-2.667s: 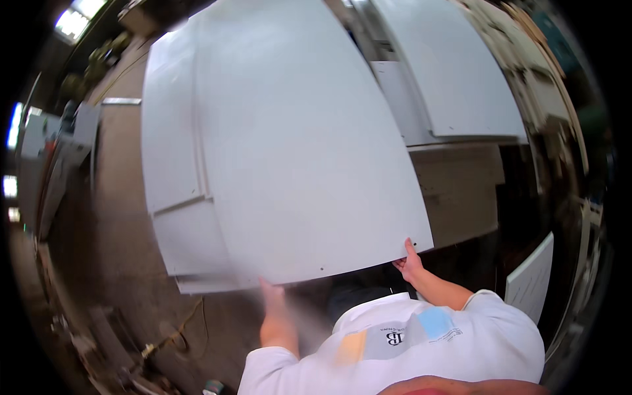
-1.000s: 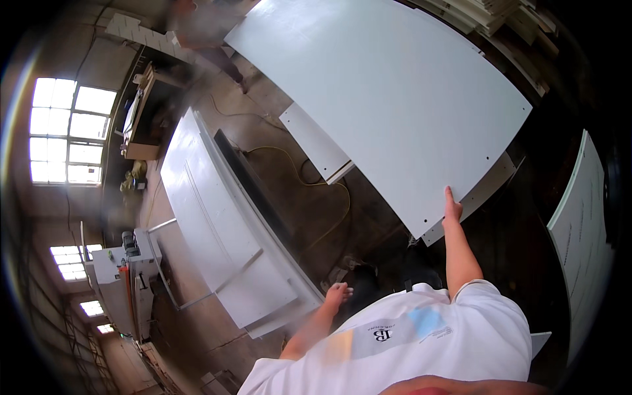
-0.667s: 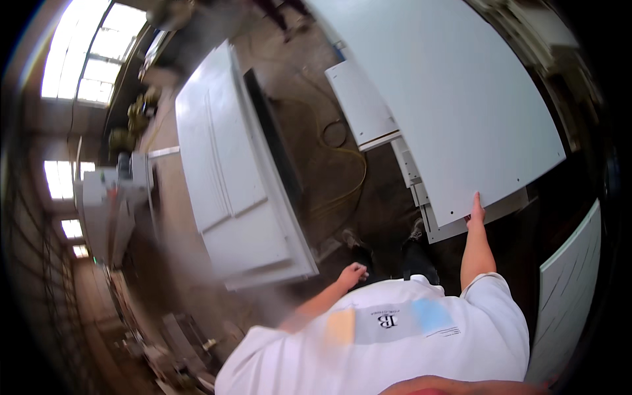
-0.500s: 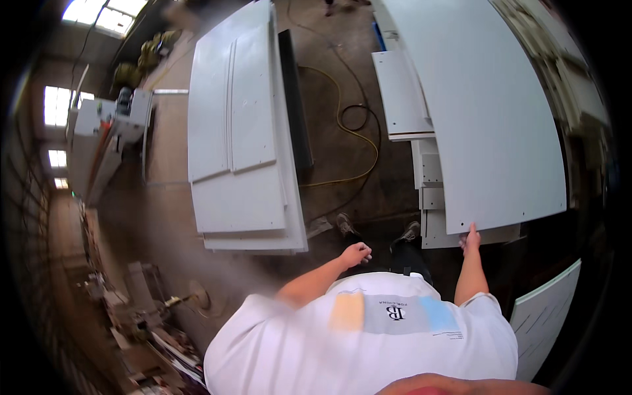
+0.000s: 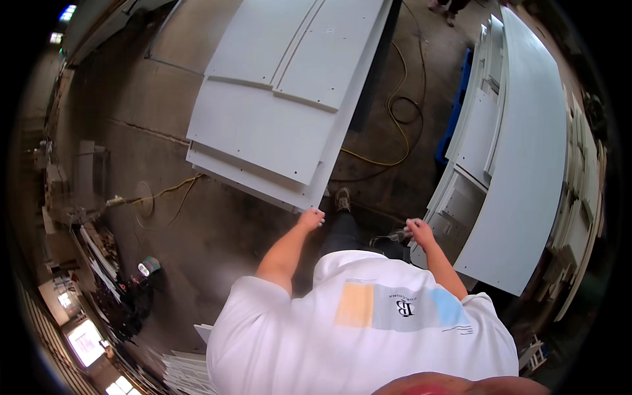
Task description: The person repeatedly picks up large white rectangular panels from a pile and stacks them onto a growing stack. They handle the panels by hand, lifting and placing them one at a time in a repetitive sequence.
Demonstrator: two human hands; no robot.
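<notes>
A stack of white drilled panels [image 5: 257, 125] lies on the left. My left hand [image 5: 312, 218] is at its nearest corner, fingers curled in; nothing shows in it, and whether it touches the corner I cannot tell. Over my feet, between the two stacks, hovers my right hand [image 5: 419, 230] with loosely closed fingers and no visible object. To its right a large white panel [image 5: 520, 151] rests on top of a second stack, apart from the hand. Smaller white boards [image 5: 471, 151] stick out beneath that panel on its left side.
A yellow hose [image 5: 405, 135] and a dark cable [image 5: 421, 99] snake over the concrete floor between the stacks. Blue pallet edging [image 5: 454, 125] shows under the right stack. More boards [image 5: 582, 191] are piled at the far right. Another person's feet [image 5: 447, 12] show at the top.
My right hand has let go of the large panel's near edge and moved left. My view has turned toward the left stack, and my left hand is now by its corner.
</notes>
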